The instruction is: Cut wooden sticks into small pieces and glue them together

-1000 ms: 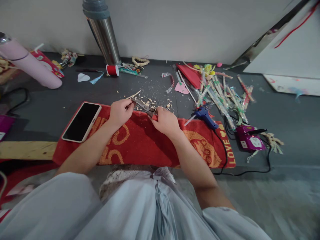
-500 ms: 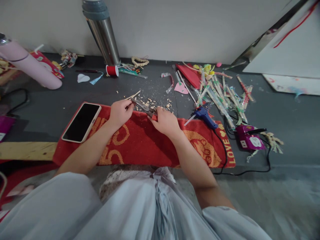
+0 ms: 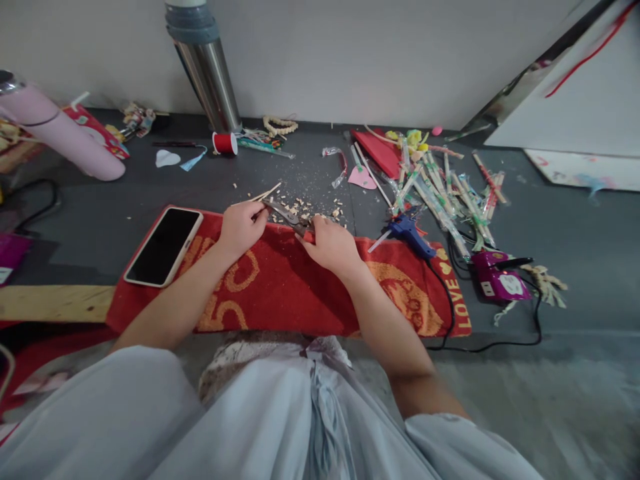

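My left hand (image 3: pixel 241 227) is closed around thin wooden sticks (image 3: pixel 265 195) that poke out past my fingers toward the far side. My right hand (image 3: pixel 330 244) grips the handles of metal cutting pliers (image 3: pixel 286 215), whose jaws point left at the sticks by my left fingers. Both hands rest on the far edge of a red towel (image 3: pixel 285 287) with orange lettering. Small cut wood bits (image 3: pixel 305 203) lie scattered on the grey surface just beyond the pliers.
A phone (image 3: pixel 164 245) lies on the towel's left end. A blue glue gun (image 3: pixel 410 232), a purple box (image 3: pixel 500 280) and black cable sit right. Several wrapped sticks (image 3: pixel 445 190) are piled far right. A steel flask (image 3: pixel 207 67), red spool (image 3: pixel 225 142) and pink bottle (image 3: pixel 60 133) stand behind.
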`<control>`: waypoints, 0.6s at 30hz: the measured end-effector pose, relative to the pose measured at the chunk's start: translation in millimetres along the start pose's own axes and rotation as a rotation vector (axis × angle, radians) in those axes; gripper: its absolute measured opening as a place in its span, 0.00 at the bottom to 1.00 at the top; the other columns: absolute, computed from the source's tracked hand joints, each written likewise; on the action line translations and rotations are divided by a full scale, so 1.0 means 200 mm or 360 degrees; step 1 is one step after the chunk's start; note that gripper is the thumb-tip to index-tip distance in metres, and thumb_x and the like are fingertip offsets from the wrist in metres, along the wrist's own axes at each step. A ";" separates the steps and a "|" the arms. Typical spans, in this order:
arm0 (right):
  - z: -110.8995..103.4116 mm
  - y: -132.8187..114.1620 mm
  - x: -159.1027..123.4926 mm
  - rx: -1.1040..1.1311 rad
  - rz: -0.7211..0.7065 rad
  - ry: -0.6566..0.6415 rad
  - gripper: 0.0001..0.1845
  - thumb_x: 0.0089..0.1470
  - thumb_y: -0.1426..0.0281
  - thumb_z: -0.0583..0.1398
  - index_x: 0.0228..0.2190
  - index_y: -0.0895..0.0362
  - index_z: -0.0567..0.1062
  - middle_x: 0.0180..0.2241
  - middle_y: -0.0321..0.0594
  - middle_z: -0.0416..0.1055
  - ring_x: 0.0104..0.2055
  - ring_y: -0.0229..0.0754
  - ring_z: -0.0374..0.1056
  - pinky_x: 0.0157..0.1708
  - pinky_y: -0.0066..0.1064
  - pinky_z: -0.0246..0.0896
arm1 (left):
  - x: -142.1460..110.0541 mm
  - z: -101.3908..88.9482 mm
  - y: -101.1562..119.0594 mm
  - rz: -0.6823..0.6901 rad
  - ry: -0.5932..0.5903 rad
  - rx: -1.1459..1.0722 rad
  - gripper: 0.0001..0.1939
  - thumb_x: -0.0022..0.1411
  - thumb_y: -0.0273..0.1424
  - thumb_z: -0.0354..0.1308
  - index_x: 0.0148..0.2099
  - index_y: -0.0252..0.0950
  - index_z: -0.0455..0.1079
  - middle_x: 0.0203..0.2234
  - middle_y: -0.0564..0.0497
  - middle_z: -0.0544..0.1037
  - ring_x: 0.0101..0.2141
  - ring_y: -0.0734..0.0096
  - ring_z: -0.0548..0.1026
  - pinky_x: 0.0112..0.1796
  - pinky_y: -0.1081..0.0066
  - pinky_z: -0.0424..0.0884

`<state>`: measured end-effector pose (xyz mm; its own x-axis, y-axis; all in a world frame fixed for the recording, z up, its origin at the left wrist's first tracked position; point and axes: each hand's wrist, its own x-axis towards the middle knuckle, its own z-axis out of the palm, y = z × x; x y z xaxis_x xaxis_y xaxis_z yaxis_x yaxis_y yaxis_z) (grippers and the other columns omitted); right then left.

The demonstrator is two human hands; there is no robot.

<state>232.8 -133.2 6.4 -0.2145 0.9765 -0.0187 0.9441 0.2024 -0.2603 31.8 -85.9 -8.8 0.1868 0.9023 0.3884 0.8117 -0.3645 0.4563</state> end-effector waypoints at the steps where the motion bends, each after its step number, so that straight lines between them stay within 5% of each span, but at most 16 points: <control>1: 0.00 0.00 0.00 0.0002 0.0000 -0.0002 0.21 0.61 0.54 0.50 0.41 0.60 0.68 0.42 0.51 0.74 0.43 0.51 0.71 0.38 0.36 0.60 | 0.00 0.00 0.00 0.0005 0.0001 0.0000 0.16 0.57 0.32 0.50 0.20 0.38 0.51 0.16 0.53 0.61 0.22 0.73 0.60 0.27 0.68 0.53; 18: 0.01 0.01 0.00 -0.0007 -0.0090 0.0083 0.25 0.62 0.52 0.48 0.42 0.62 0.68 0.42 0.51 0.73 0.45 0.52 0.69 0.42 0.36 0.59 | 0.00 -0.01 0.00 0.0030 0.0034 0.0014 0.13 0.58 0.31 0.49 0.21 0.38 0.56 0.17 0.51 0.65 0.23 0.71 0.63 0.27 0.69 0.54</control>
<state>234.9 -133.0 3.9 -0.2546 0.9659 0.0461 0.9319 0.2578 -0.2553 29.9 -87.1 -7.9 0.1906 0.8902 0.4138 0.8131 -0.3794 0.4415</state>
